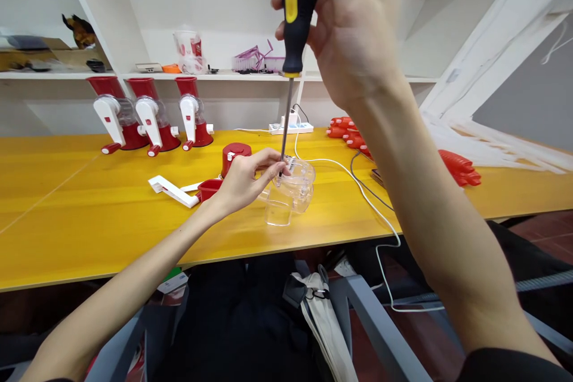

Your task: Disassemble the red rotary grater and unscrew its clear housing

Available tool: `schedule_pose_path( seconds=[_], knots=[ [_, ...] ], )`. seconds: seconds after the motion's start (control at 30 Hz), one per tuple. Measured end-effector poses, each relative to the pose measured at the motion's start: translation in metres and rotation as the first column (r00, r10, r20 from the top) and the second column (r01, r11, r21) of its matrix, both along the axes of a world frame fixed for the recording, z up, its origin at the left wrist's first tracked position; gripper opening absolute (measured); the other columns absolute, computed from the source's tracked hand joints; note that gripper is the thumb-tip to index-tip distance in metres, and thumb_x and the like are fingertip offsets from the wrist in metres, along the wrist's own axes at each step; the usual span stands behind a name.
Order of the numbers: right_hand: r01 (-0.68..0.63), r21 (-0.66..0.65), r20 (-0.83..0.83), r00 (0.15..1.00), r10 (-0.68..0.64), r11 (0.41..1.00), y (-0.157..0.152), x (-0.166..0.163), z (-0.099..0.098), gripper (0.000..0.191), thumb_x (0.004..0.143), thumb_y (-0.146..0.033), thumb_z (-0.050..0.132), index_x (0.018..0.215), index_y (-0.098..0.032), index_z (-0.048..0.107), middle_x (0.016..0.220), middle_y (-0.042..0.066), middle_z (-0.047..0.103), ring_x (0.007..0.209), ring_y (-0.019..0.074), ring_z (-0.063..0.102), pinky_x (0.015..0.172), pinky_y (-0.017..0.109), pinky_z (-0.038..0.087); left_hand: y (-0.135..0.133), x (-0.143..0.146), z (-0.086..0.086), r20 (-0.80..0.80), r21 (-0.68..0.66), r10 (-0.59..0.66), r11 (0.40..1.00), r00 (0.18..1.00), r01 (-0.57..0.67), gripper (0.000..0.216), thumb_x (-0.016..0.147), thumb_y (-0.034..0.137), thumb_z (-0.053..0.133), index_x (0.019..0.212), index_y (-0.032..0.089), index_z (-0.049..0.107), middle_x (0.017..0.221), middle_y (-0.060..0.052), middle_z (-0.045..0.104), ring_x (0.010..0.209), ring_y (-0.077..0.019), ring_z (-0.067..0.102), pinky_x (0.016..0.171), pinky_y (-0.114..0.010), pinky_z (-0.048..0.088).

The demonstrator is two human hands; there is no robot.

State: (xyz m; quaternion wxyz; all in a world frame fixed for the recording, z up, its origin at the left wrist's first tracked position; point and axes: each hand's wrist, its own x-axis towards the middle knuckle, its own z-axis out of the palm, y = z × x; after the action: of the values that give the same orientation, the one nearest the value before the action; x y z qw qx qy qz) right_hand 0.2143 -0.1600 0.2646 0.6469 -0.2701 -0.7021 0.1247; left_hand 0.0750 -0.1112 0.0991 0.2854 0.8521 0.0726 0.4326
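My right hand (pixel 347 18) is wrapped round the black and yellow handle of a screwdriver (pixel 293 30), raised high in front of me. Its long metal shaft points down, slightly tilted, to a clear plastic housing (pixel 298 188) on the table. At the shaft's lower end, my left hand (pixel 248 179) is closed, thumb and fingers pinched together on the top of the housing. Whether a screw sits under the tip is too small to tell. Just behind my left hand stand a red round base (pixel 235 155) and a red tray-like part (pixel 209 190).
A white crank handle (pixel 172 190) lies to the left. Several assembled red and white rotary graters (pixel 190 110) stand at the back. A power strip (pixel 290 128), a white cable (pixel 353 179) and red plastic parts (pixel 459 168) are farther back and right. The table's front edge (pixel 250 249) runs close to me.
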Motion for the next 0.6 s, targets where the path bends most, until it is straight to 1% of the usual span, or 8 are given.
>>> schedule_pose_path(
  seconds=[0.07,0.13,0.2,0.27,0.33,0.47,0.53,0.6],
  knots=[
    [0.03,0.037,0.009,0.999,-0.03,0.999,-0.003,-0.004,-0.001,0.015,0.097,-0.02,0.043,0.085,-0.027,0.039,0.078,-0.011,0.06,0.071,0.0002,0.062,0.056,0.014,0.056,0.001,-0.001,0.0,-0.012,0.014,-0.009,1.0,1.0,0.009,0.019,0.099,0.034,0.053,0.098,0.018,0.061,0.096,-0.007,0.078,0.088,-0.0147,0.076,0.084,-0.03,0.064],
    [0.074,0.09,-0.004,0.997,-0.074,0.993,-0.006,-0.01,-0.002,0.025,0.092,-0.019,0.052,0.076,-0.027,0.034,0.072,-0.009,0.053,0.073,0.0013,0.06,0.053,0.014,0.055,0.002,-0.002,-0.001,-0.006,0.023,-0.01,1.0,1.0,0.01,0.018,0.099,0.033,0.054,0.101,0.017,0.062,0.098,-0.007,0.077,0.09,-0.0153,0.076,0.086,-0.031,0.064],
    [0.129,0.12,-0.03,0.991,-0.127,0.984,-0.008,-0.015,-0.003,0.031,0.087,-0.022,0.06,0.074,-0.028,0.032,0.073,-0.007,0.051,0.074,0.0021,0.058,0.054,0.012,0.055,0.002,-0.001,-0.002,0.011,0.024,-0.003,1.0,1.0,0.003,0.019,0.098,0.034,0.056,0.102,0.017,0.061,0.098,-0.007,0.078,0.091,-0.016,0.077,0.086,-0.03,0.064],
    [0.165,0.108,-0.037,0.986,-0.162,0.98,-0.009,-0.017,-0.003,0.028,0.086,-0.024,0.06,0.076,-0.03,0.035,0.075,-0.008,0.052,0.075,0.0019,0.057,0.055,0.009,0.056,0.001,0.001,-0.004,0.026,0.019,0.022,1.0,0.999,-0.022,0.021,0.097,0.038,0.058,0.098,0.018,0.061,0.094,-0.007,0.078,0.087,-0.0166,0.077,0.083,-0.03,0.065],
    [0.148,0.074,-0.053,0.988,-0.145,0.986,-0.009,-0.014,-0.002,0.02,0.091,-0.022,0.051,0.078,-0.031,0.038,0.072,-0.009,0.054,0.077,0.0019,0.059,0.057,0.01,0.057,0.0,0.003,-0.005,0.026,0.023,0.06,0.998,0.998,-0.061,0.024,0.097,0.042,0.058,0.093,0.018,0.059,0.09,-0.007,0.078,0.083,-0.0169,0.077,0.079,-0.03,0.065],
    [-0.013,0.021,-0.03,0.999,0.013,1.0,-0.007,-0.002,0.001,0.018,0.098,-0.019,0.032,0.085,-0.028,0.041,0.084,-0.011,0.066,0.082,0.0021,0.067,0.066,0.019,0.064,0.0,0.003,-0.004,0.02,0.029,0.069,0.997,0.997,-0.069,0.025,0.099,0.042,0.054,0.094,0.018,0.058,0.091,-0.008,0.078,0.083,-0.0165,0.077,0.078,-0.03,0.064],
    [-0.017,0.004,-0.029,0.999,0.017,1.0,-0.006,0.002,0.002,0.013,0.097,-0.019,0.038,0.087,-0.027,0.039,0.085,-0.012,0.066,0.079,0.0019,0.067,0.065,0.02,0.064,0.003,0.0,0.001,-0.014,0.05,0.044,0.998,0.999,-0.043,0.024,0.098,0.041,0.055,0.098,0.017,0.06,0.094,-0.008,0.078,0.086,-0.0166,0.076,0.079,-0.03,0.064],
    [0.025,-0.007,-0.068,0.997,-0.026,1.0,-0.004,0.002,0.001,0.018,0.093,-0.019,0.049,0.086,-0.028,0.035,0.075,-0.012,0.059,0.073,0.0016,0.062,0.061,0.019,0.064,0.007,-0.006,0.006,-0.092,0.146,0.052,0.989,0.994,-0.038,0.031,0.093,0.043,0.065,0.109,0.017,0.061,0.104,-0.008,0.076,0.096,-0.0186,0.075,0.086,-0.033,0.062]
  ],
)
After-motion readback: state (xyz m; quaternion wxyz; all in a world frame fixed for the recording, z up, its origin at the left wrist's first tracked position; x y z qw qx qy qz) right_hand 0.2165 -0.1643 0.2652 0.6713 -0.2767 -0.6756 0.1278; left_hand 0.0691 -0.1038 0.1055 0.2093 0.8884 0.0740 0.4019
